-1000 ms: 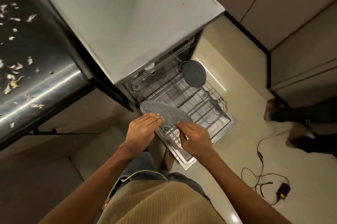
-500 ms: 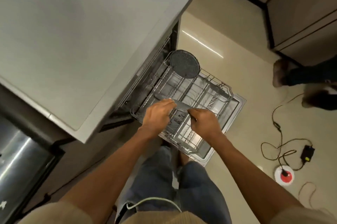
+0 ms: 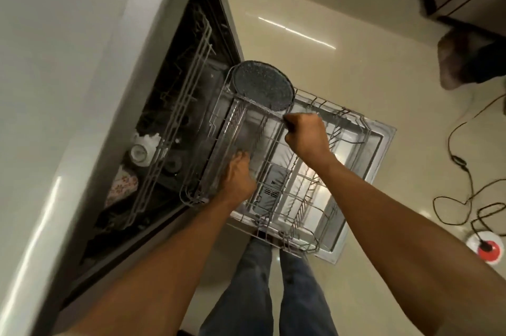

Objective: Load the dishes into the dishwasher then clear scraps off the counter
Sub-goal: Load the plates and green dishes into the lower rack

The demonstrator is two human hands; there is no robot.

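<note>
Speckled plate (image 3: 247,114) now edge-on between hands (image 3: 306,135).

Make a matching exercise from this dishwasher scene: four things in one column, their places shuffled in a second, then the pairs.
Things
1. dark plate
2. red-and-white disc
3. flowered item
4. right hand

Places
A. deep inside the dishwasher
B. standing upright at the far end of the lower rack
C. on the floor, far right
D. above the rack, gripping the rim of a second plate

Pairs: 1-B, 2-C, 3-A, 4-D
</note>
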